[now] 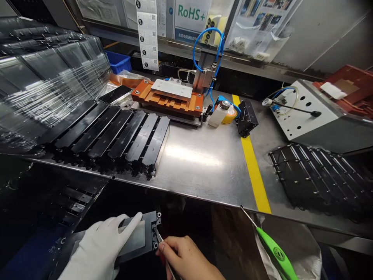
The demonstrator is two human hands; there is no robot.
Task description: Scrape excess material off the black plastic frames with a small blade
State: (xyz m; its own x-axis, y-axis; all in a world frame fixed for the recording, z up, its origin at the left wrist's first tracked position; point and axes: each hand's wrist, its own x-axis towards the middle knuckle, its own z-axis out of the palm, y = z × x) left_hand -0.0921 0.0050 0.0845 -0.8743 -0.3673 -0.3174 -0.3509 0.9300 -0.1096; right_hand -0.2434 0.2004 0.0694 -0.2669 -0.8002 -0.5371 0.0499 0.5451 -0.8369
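My left hand (100, 243), in a white glove, is closed around a dark grey plastic housing (150, 233) with a paler rectangular panel on its face. This housing is held below the front edge of the bench. My bare right hand (186, 254) pinches a slim, knife-like metal tool (159, 236). The tool's tip touches or nearly touches the notched right end of the housing, between two small round bosses. Whether the tool is a knife or tweezers, I cannot tell.
Long black housings (118, 132) stand in a row on the metal bench (201, 167). Behind them is an orange press fixture (169, 97) with blue air hoses. More black parts (317, 175) sit beyond a yellow stripe (255, 175). A green-handled tool (276, 252) hangs at the bench edge.
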